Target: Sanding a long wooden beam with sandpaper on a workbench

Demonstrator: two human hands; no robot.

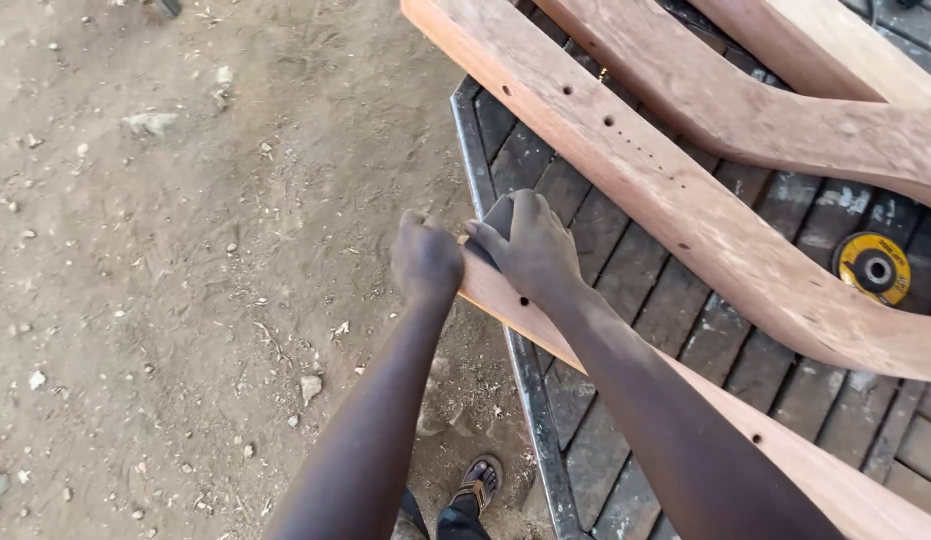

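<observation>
At the centre of the frame, the left hand [425, 262] is closed around the end of a long light-brown curved wooden piece with drilled holes [815, 470]. The right hand [528, 243] presses a grey sanding pad [498, 215] on it with bent fingers. The piece lies across the dark slatted desk [625, 290]; the wood looks already shaped and drilled, and the smoothing seems unfinished.

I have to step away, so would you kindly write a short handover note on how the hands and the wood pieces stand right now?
Left hand: closed in a fist at the end of the near wooden piece, by the bench edge.
Right hand: pressed flat over the same end, a dark pad seemingly under the fingers.
Things: the near piece lies diagonally over the slatted bench; a long curved piece with drilled holes lies beyond it, more shaped pieces behind. A yellow grinding disc sits on the slats.
Done: holes are drilled.
Left: how far the end has been smoothed cannot be told.
</observation>
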